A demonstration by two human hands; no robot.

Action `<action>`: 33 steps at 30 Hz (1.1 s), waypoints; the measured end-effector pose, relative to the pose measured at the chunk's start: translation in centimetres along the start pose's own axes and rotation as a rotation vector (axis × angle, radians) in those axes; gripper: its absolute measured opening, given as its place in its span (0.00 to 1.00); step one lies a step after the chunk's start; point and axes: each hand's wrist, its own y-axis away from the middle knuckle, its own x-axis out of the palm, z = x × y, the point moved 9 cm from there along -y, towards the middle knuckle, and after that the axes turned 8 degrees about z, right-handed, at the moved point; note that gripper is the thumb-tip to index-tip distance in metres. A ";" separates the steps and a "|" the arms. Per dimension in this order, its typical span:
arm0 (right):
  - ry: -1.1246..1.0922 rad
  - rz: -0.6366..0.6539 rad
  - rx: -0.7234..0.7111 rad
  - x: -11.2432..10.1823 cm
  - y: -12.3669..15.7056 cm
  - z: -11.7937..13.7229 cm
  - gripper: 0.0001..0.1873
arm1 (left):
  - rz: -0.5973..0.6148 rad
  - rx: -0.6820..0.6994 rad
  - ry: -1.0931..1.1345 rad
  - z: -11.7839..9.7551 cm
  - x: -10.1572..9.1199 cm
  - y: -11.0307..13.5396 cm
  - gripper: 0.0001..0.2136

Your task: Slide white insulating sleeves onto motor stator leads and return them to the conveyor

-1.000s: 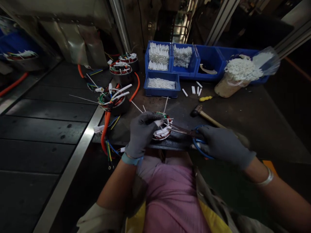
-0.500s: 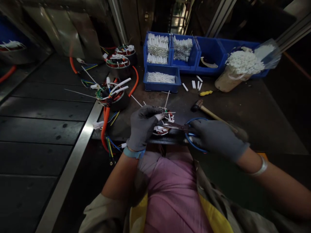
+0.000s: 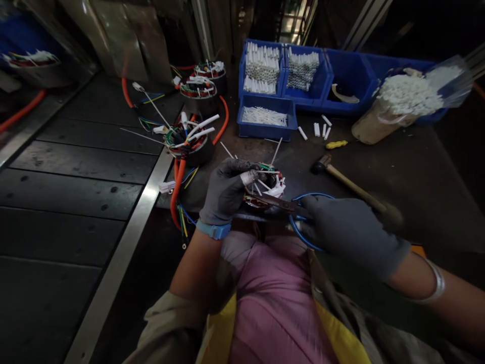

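Observation:
A motor stator (image 3: 278,177) with copper windings, white sleeves and thin white sticks poking out stands at the table's front edge. My left hand (image 3: 227,189), in a grey glove, is closed at its left side, thumb and fingers pinched together. What lies between those fingers is hidden. In my right hand (image 3: 346,230), also gloved, is a pair of scissors (image 3: 280,203) with large blue loop handles. Their dark blades point left across the stator's front rim and look nearly closed. The blade tips reach close below my left fingers.
More stators (image 3: 193,146) with orange cables stand left, beside a slatted conveyor (image 3: 76,192). Blue bins (image 3: 265,132) of white tubes and sticks line the back. A hammer (image 3: 352,187), a yellow-handled tool (image 3: 336,144), loose tubes and a tilted container of white pieces (image 3: 369,129) lie right.
The view has shifted, so the bench appears farther right. The scissor blades have moved from among the white sleeves to lower across the stator's front rim. Both hands keep their grips.

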 end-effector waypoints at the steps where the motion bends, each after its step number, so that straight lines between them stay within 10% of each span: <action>1: 0.007 0.027 0.011 -0.1 -0.3 0.2 0.14 | 0.001 -0.002 -0.005 0.0 0.1 0.1 0.18; 9: -0.533 0.185 -0.299 4.5 -1.6 -1.4 0.21 | 0.016 0.049 -0.204 -2.9 0.5 -0.6 0.11; 15: -0.808 0.061 -0.274 8.2 -2.2 -1.5 0.33 | -0.039 0.460 -0.650 -9.4 2.9 -13.3 0.06; 21: -0.883 -0.098 -0.218 9.1 -1.8 -2.4 0.31 | 0.139 0.093 -0.963 -2.7 3.4 -23.2 0.03; 26: -0.860 -0.160 -0.179 9.0 -2.1 -5.1 0.29 | 0.192 0.155 -0.889 -3.9 2.1 -19.9 0.20; 29: -0.536 -0.184 -0.074 7.3 -3.0 -6.7 0.28 | 0.521 0.097 -0.942 -5.1 4.3 -15.1 0.30; 33: -0.265 -0.157 -0.027 3.8 -4.9 -6.7 0.25 | 0.880 -0.003 -1.008 -4.3 7.6 -8.4 0.17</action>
